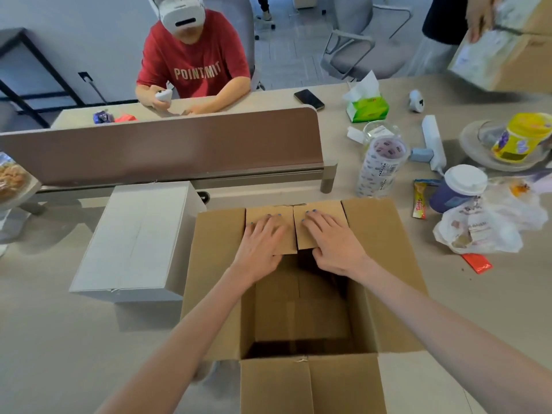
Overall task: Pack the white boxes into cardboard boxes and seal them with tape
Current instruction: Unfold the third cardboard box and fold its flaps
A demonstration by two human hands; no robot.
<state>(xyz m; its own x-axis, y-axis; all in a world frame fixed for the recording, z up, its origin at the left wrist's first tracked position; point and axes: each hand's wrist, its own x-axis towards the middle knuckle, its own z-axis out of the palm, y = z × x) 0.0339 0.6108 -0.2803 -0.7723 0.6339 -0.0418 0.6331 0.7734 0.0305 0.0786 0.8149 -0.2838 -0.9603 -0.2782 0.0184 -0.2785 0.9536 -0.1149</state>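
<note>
In the lower centre of the frame, a large open brown cardboard box point(385, 264) stands on the beige worktop point(59, 339). The left hand point(263, 243) and right hand point(331, 243) lie side by side, fingers straight, each pressing flat on one of its two small far flaps point(260, 211). A white rectangular box point(134, 237) sits touching its left side. A stack of clear tape rolls point(382, 165) stands at upper right.

Red T-shirt point(194, 55), on the person seated beyond the cardboard box point(382, 234): pale capitals read "POINT", then "MIT"; the mark between them is unclear. Snack wrapper point(419, 201) on the tabletop right of the box: red script, apparently "Tango". Print on the tape roll point(382, 162) behind the box and on the plastic bag point(478, 228) to its right: illegible.
</note>
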